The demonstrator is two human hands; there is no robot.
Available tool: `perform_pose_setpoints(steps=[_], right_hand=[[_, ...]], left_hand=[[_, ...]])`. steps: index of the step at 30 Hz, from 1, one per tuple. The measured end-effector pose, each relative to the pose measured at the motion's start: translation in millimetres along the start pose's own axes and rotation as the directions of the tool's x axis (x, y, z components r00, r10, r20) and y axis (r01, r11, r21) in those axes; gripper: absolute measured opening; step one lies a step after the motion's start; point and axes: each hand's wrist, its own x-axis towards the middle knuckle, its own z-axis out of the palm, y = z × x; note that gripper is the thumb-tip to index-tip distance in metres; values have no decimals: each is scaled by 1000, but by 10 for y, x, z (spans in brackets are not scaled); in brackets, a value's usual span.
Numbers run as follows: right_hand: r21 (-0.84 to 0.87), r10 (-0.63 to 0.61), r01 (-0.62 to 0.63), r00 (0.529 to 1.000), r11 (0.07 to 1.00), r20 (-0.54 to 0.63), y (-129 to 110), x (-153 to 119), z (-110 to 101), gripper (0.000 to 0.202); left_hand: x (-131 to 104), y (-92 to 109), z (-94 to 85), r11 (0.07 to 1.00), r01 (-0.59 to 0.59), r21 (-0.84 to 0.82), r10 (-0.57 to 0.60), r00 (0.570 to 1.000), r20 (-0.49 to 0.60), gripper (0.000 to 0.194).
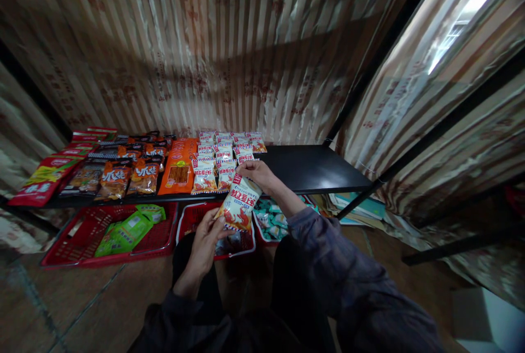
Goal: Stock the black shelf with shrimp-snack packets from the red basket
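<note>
A cream-coloured snack bag (239,204) with red lettering and an orange picture is held up in front of the shelf edge. My left hand (208,235) grips its lower left side, thumb on the front. At its top edge, my right hand (255,172) pinches the bag near the corner. Behind it, several matching snack bags (225,158) stand in rows on the black shelf (320,164). Just left of those rows lies an orange snack packet (179,164).
Dark snack bags (115,177) and red bags (51,178) fill the shelf's left side. Below are a red basket (53,252) with green packets (129,232), a second red basket (186,216), and a basket of teal-wrapped packets (273,224). A black post (361,79) rises at right.
</note>
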Motion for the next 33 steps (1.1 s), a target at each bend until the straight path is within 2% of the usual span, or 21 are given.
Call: perform_pose_setpoints(steps=[3, 7, 10, 13, 18, 26, 30, 33], right_hand=[[-85, -36, 39, 999, 996, 38, -21, 23, 59, 21], [-155, -109, 123, 989, 980, 100, -41, 20, 52, 23], [-129, -124, 140, 985, 982, 123, -30, -9, -28, 25], [-78, -85, 92, 992, 993, 90, 18, -44, -114, 28], [-51, 5, -3, 1000, 999, 31, 84, -70, -154, 29], [-71, -64, 59, 996, 996, -67, 16, -41, -51, 32], [-27, -97, 95, 988, 995, -122, 74, -17, 20, 33], [22, -69, 73, 988, 997, -137, 141, -12, 53, 35]], left_hand=[[21, -32, 7, 1000, 23, 6, -23, 1000, -22, 42], [46, -72, -6, 1000, 31, 5, -30, 990, -136, 46], [64, -50, -29, 999, -6, -36, -2, 974, -225, 43], [93, -23, -46, 997, -46, -62, 28, 963, -267, 41], [131, -74, -37, 996, -56, -73, 34, 960, -276, 40], [107, -132, 19, 984, -60, -168, 14, 965, -261, 36], [107, -146, 25, 971, -49, -235, -10, 970, -243, 35], [117, -161, 15, 962, -44, -268, -27, 966, -256, 35]])
